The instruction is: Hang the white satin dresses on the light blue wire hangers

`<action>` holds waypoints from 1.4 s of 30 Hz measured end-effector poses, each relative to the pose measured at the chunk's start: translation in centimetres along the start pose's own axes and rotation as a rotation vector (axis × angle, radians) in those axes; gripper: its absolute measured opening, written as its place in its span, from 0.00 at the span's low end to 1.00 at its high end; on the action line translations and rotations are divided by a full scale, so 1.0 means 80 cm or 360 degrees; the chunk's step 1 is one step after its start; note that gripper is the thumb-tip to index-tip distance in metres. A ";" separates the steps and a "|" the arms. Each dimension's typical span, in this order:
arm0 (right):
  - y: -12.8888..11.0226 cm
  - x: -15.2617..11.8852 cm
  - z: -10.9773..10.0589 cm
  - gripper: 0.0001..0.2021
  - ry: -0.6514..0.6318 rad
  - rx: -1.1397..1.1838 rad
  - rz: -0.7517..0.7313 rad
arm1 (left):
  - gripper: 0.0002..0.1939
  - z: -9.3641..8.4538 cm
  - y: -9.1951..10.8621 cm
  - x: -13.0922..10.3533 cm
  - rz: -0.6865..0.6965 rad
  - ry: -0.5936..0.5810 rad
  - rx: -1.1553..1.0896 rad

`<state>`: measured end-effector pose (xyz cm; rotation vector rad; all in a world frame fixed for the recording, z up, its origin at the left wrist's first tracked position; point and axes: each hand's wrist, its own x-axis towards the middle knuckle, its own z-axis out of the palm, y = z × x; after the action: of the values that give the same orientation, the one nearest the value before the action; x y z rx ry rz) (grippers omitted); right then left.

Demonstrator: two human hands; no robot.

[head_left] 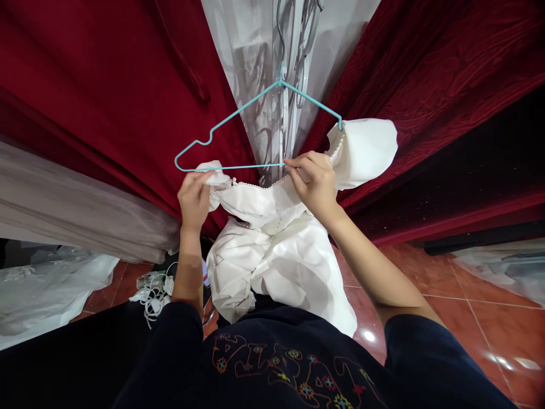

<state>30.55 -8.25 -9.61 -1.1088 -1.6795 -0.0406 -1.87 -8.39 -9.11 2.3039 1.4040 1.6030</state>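
Your left hand [195, 196] pinches the white gown's [293, 255] sleeve [218, 177], your right hand [315, 180] the clothes hanger's [245, 107] bar [251, 166]. Steady the bar, sparing the beaded trim [255, 186]

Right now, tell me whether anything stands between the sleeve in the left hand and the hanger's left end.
Only the lower bar of the hanger visibly does: in this view it crosses the sleeve, just above the left hand. Nothing else shows between them; the red curtain hangs behind.
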 end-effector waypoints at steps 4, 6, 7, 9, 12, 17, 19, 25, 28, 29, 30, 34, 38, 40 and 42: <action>-0.009 -0.002 -0.001 0.10 0.0061 0.0013 0.0008 | 0.19 0.025 0.040 -0.004 0.0414 0.0090 -0.0080; -0.016 -0.004 -0.002 0.11 0.0071 0.0000 -0.0012 | 0.21 0.038 0.064 0.008 0.0481 0.0060 -0.0063; -0.019 -0.006 -0.003 0.11 0.0056 -0.0001 -0.0031 | 0.22 0.045 0.073 0.016 0.0463 -0.0018 -0.0027; -0.023 -0.010 -0.006 0.12 -0.0005 0.0017 -0.0109 | 0.24 0.056 0.088 0.032 0.0382 -0.0223 0.0047; -0.018 -0.013 -0.017 0.14 0.0049 0.0034 -0.0203 | 0.21 0.068 0.094 0.047 0.0279 -0.0374 0.0097; 0.021 0.001 -0.057 0.18 0.0385 -0.0169 -0.0017 | 0.19 0.075 0.088 0.044 0.0269 -0.0339 0.0084; 0.042 0.011 -0.073 0.19 0.0356 -0.0199 0.0072 | 0.19 0.075 0.086 0.042 0.0259 -0.0347 0.0059; 0.060 0.010 -0.101 0.18 0.0348 -0.0290 0.0135 | 0.18 0.081 0.086 0.043 0.0268 -0.0324 0.0057; 0.051 -0.002 -0.089 0.16 0.0390 -0.0282 0.0217 | 0.17 0.088 0.087 0.042 0.0294 -0.0285 0.0069; 0.049 -0.004 -0.081 0.18 0.0382 -0.0262 0.0276 | 0.17 0.090 0.088 0.042 0.0280 -0.0274 0.0071; 0.049 -0.005 -0.073 0.21 0.0369 -0.0243 0.0340 | 0.16 0.093 0.089 0.042 0.0261 -0.0257 0.0072; 0.057 0.009 -0.045 0.19 0.0323 -0.0177 0.0474 | 0.13 0.097 0.093 0.042 0.0211 -0.0173 0.0073; 0.065 0.035 -0.043 0.15 0.0289 -0.0118 0.0457 | 0.14 0.092 0.096 0.044 0.0197 -0.0199 0.0101; 0.064 0.046 -0.051 0.14 0.0282 -0.0111 0.0472 | 0.15 0.089 0.095 0.046 0.0176 -0.0226 0.0128; 0.057 0.053 -0.062 0.12 0.0290 -0.0094 0.0519 | 0.16 0.087 0.094 0.048 0.0144 -0.0248 0.0149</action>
<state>37.29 -5.54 -6.37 -1.3695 -1.3288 0.0166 8.60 -7.18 -6.13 2.5165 1.3876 1.3698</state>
